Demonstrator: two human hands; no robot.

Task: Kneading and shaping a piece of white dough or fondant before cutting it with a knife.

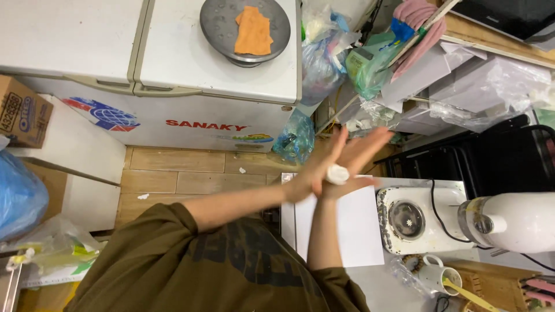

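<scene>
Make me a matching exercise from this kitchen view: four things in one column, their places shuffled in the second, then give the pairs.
Things:
1. orange cloth
2. white lump of dough
3. mug
4. blue plastic bag

Places:
A. pressed between the left hand and right hand
B. on the round metal tray on top of the chest freezer
C. on the floor against the freezer's corner
D. on the counter in front of the small white stove

Pairs: 1-B, 2-A, 3-D, 4-C

A cramped room with a wooden plank floor [173, 173], seen from above. A white chest freezer [191, 69] stands against it, with a cardboard box [20, 112] at left. Cluttered shelves [462, 75] of plastic bags fill the right side.
</scene>
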